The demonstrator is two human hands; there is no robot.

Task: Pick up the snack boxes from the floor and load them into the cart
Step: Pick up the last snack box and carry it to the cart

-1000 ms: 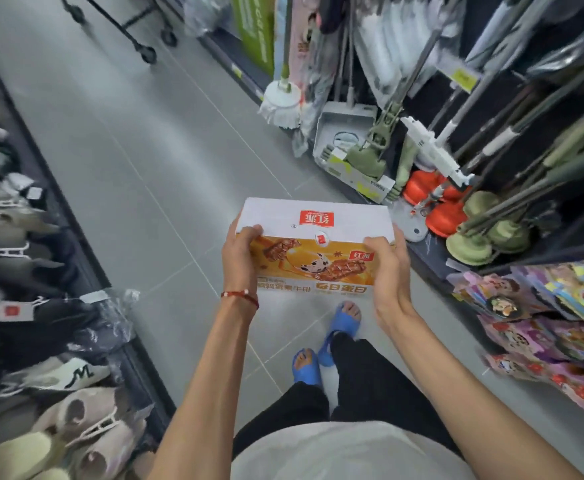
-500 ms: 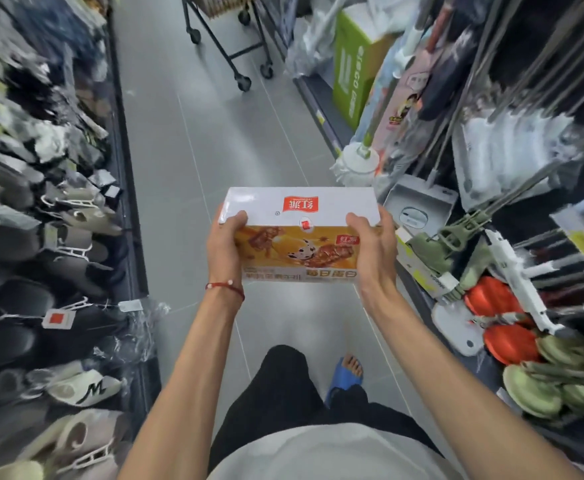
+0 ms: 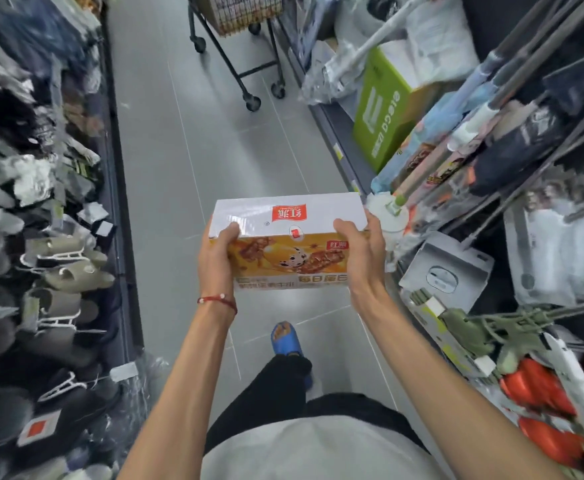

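I hold one snack box (image 3: 288, 242) level in front of my chest, white on top with a red logo and an orange picture on the near side. My left hand (image 3: 216, 259) grips its left end, thumb on the top. Its right end sits in my right hand (image 3: 361, 252). The cart (image 3: 238, 15) stands far up the aisle at the top of the view; only its wire basket bottom, black frame and wheels show, with patterned boxes visible inside the basket.
The grey tiled aisle (image 3: 179, 133) runs between racks of slippers (image 3: 58, 271) on the left and shelves of mops, brushes and plungers (image 3: 539, 393) on the right. A green carton (image 3: 384, 112) juts from the right shelf. My blue sandal (image 3: 285, 339) steps forward.
I have walked up the aisle carrying the box. The cart has come nearer and its basket now shows at the top. The plungers have slid toward the bottom right.
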